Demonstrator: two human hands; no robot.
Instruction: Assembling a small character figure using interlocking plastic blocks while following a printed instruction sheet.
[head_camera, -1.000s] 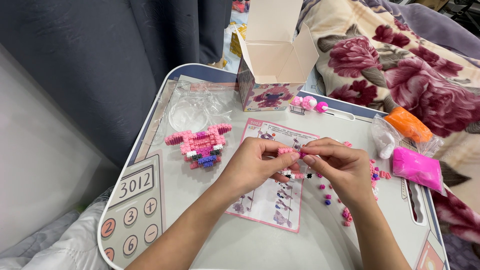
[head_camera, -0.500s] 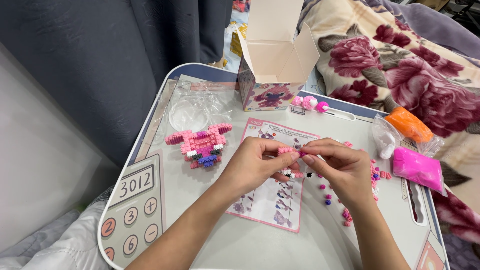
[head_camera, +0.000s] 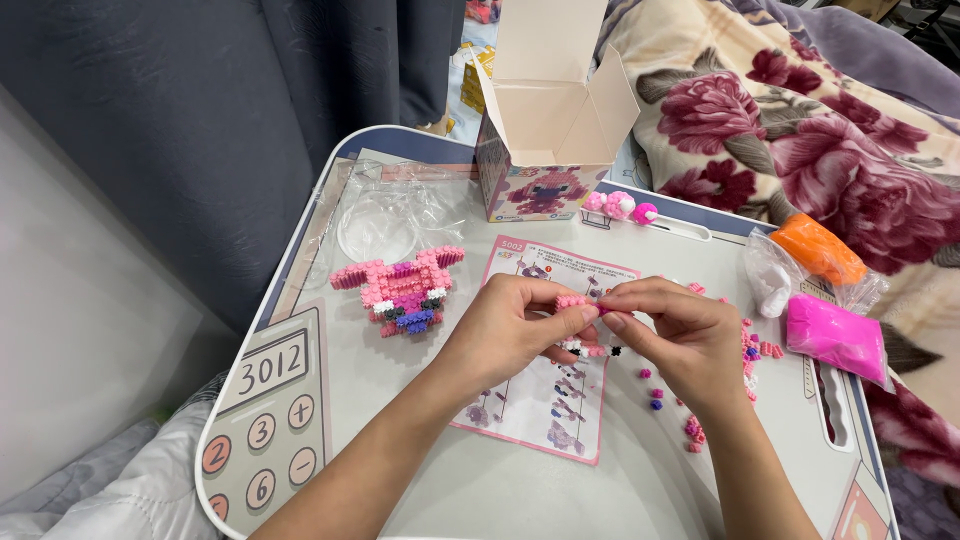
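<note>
Both hands meet over the instruction sheet (head_camera: 545, 385) on the worktop (head_camera: 500, 480), left hand (head_camera: 505, 335) and right hand (head_camera: 680, 335) fingers pinched narrow on a small pink brick piece (head_camera: 572, 301); uneven pressure could likely pop bricks loose among the scattered bricks (head_camera: 690, 430).

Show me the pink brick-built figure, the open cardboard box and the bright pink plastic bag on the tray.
pink brick-built figure (head_camera: 402, 290), head view, on the middle of its body.
open cardboard box (head_camera: 545, 190), head view, on its printed front wall.
bright pink plastic bag (head_camera: 832, 336), head view, on its middle.
</note>
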